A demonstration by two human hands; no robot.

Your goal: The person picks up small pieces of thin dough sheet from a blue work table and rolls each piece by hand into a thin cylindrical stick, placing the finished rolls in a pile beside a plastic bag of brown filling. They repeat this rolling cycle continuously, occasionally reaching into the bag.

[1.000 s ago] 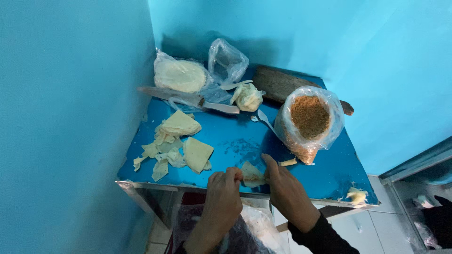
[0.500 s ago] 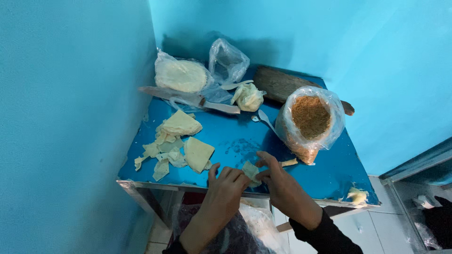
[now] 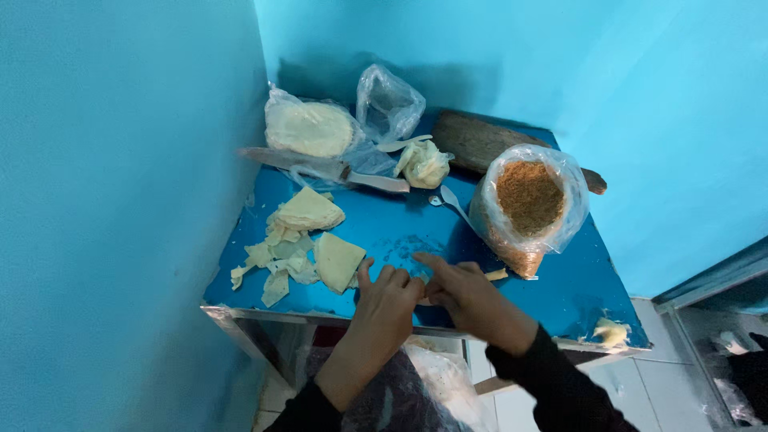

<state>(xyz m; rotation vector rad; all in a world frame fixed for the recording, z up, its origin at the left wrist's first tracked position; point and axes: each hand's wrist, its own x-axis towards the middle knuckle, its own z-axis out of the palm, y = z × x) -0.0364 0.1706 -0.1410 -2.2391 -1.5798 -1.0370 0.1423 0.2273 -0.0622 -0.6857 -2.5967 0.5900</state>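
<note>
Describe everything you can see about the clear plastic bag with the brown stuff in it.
The clear plastic bag stands upright on the right half of the blue table, mouth open upward. It holds a brown, crumbly, granular filling, heaped near the top. Its thin film is wrinkled and glossy. A dark wooden piece lies behind it, and a metal spoon lies against its left side.

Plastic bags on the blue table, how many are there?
3. One bag of flat pale rounds sits at the back left, an empty-looking clear bag is behind it by the wall, and an open bag of brown crumbs stands on the right. More may be hidden under the table.
</note>
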